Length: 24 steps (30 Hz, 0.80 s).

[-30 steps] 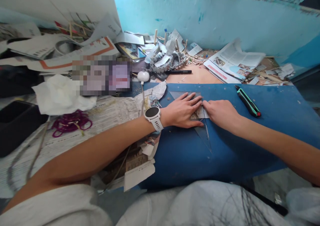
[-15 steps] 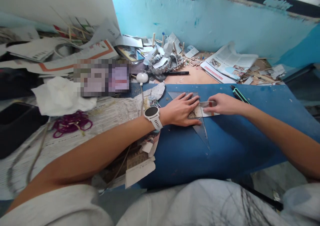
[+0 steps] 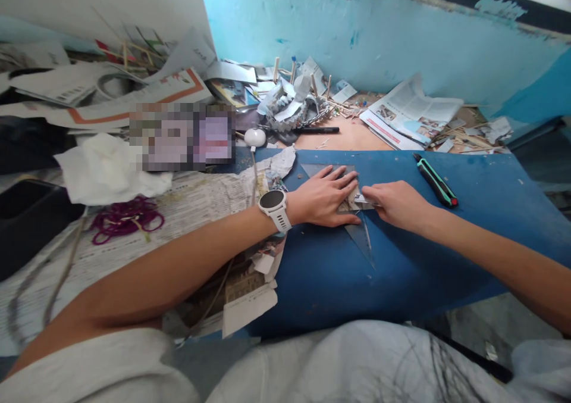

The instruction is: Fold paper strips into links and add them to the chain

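The left hand (image 3: 325,197) is lying flat near the centre of the frame, its fingers stretching out and slightly spreading toward the right. It is not gripping anything; it is pressing on a clear set square (image 3: 360,236) and covering much of it. The long side of the set square is running from upper left to lower right, and its sharp tip is pointing to the bottom of the frame, a little rightward.

A paper strip (image 3: 362,199) is lying partly under the set square, just right of the centre, its long axis going roughly from left to right. The right hand (image 3: 397,203) is pointing leftward and is holding the strip's right part, its thumb and curled fingers closing on it; how each finger is bending, I cannot tell.

In the right part of the frame, a cutter (image 3: 436,181) is resting on the blue surface (image 3: 321,284), well apart from the set square. Its dark narrow end is pointing to the upper left, its red end to the lower right.
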Tool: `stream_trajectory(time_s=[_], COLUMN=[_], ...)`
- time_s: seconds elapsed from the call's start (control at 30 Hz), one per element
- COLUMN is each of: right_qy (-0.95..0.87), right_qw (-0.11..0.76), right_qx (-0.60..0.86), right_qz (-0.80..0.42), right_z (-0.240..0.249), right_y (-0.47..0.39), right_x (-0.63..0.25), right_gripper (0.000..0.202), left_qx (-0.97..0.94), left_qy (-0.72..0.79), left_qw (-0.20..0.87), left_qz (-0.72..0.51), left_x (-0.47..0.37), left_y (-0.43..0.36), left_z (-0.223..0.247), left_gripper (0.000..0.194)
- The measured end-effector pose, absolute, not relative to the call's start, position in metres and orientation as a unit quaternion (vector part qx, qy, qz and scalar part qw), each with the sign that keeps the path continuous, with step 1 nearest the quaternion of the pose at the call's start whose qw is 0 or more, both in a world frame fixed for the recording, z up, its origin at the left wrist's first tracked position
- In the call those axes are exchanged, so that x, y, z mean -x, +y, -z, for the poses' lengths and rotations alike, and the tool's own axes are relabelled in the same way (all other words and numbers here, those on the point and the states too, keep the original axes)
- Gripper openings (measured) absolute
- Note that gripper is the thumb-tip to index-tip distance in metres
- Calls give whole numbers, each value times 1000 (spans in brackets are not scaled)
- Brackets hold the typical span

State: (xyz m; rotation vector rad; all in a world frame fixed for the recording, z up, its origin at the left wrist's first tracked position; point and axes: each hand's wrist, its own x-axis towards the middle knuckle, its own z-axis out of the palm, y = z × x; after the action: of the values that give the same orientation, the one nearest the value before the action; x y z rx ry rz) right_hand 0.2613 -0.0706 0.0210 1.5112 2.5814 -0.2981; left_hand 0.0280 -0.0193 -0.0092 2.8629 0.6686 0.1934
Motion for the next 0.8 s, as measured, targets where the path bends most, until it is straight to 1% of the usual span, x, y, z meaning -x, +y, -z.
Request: stream_trajectory(time_s=[0.07,0.17,0.2,0.23,0.3,0.33,0.37,0.4,0.43,0.5,0.67,0.8], right_qy=[857,842,833,809,762,755,765,790,820,832,856,863], right_qw=[54,23,8,-9,7,11,10,3,-5,-14,-15,-27], right_qx=[-504,-531,-542,-556,-558,-554,-551,-547,-542,-541,-513,-500], right_qz=[90,94,113,189,329,350,333,278,186,124,71,70], right_z=[-18,-20,-22,-24,-27,-28,-28,-27,-26,-22,-8,1], right_y=[-76,-69,-63,-57,-48,-47,-48,-52,-57,-70,-94,-101], right_x=[-264,-271,-273,-275,-278,-278,-277,-276,-273,-268,-261,-266], right_gripper=[24,16,19,23,29,30,29,26,23,12,23,21], left_qx=[-967,-967,-967,-966,-966,-965,-965,-965,-965,-965,-965,-965], left_qy=[225,223,224,225,227,228,228,229,229,229,230,230], left_qw=[99,102,102,103,106,108,110,112,112,112,109,109], left_qz=[-67,-72,-73,-73,-69,-67,-64,-63,-63,-62,-62,-63], left_x=[-28,-28,-28,-28,-28,-28,-28,-28,-28,-28,-28,-28], left_y=[-19,-19,-19,-19,-19,-19,-19,-19,-19,-19,-20,-21], left_z=[9,9,9,9,10,10,9,9,9,9,10,10], left_gripper=[98,95,94,95,96,98,99,99,99,99,97,97])
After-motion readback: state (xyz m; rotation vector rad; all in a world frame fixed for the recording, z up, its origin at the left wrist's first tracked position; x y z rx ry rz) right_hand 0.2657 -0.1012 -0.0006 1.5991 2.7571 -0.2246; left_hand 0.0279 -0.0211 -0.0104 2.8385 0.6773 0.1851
